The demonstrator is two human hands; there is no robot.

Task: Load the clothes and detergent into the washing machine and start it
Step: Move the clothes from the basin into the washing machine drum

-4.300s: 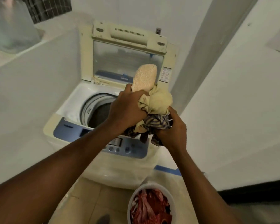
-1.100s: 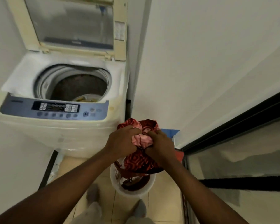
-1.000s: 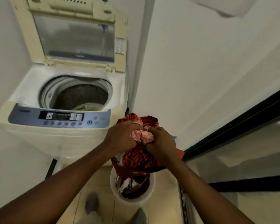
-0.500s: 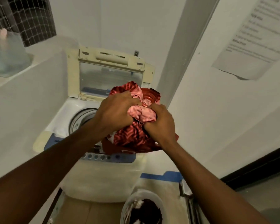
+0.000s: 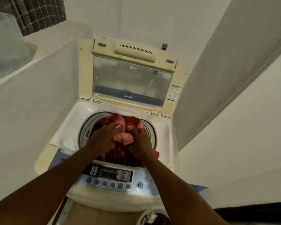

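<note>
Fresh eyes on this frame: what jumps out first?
The red clothes bundle sits centre frame in the mouth of the washing machine, held by the left hand and right hand. Behind it the lid stands open. The control panel lies nearest the camera.

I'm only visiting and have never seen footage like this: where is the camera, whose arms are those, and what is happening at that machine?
No robot here: a person wears one camera on the head, so you look forward and down along their own arms. The left hand and right hand together hold a bundle of red clothes at the drum opening of a top-loading washing machine, whose lid stands open. Nearest the camera is its control panel with buttons. At the bottom edge, part of a bucket shows.
</note>
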